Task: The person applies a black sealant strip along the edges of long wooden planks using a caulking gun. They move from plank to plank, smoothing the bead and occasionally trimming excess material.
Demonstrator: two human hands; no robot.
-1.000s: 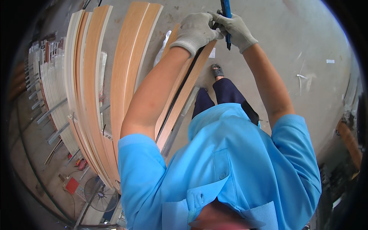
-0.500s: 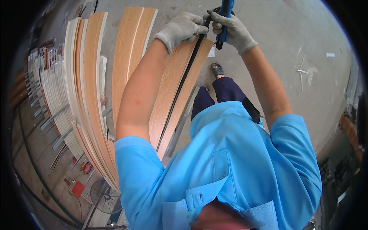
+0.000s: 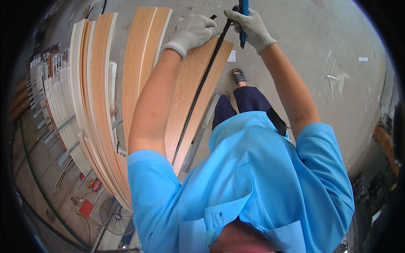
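Our left hand [image 3: 193, 34], in a pale knit glove with a ribbed cuff, hangs over the upper end of a wood-grain panel [image 3: 183, 95], its fingers bunched toward a black strip [image 3: 201, 87]. A short black end [image 3: 213, 17] pokes out above those fingers; we cannot tell whether they grip it or whether they touch the strip. Our right hand [image 3: 253, 29], gloved the same way, has its fingers wrapped round a slim blue-and-black tool [image 3: 242, 38], held upright, while the top of the strip reaches up to the thumb.

The strip is thin, dark and slightly glossy, running lengthwise down the panel, whose tan surface shows fine grain and a square-cut top edge. To the left we have a second wood-grain panel [image 3: 143, 50] with a white line along its length, then a row of narrower boards [image 3: 101, 63] with pale edges, and beyond them a bundle of off-white lengths [image 3: 63, 97] near metal bars. The smooth grey floor [image 3: 303, 63] is scuffed, and a round wire-caged fan [image 3: 117, 217] stands at lower left.
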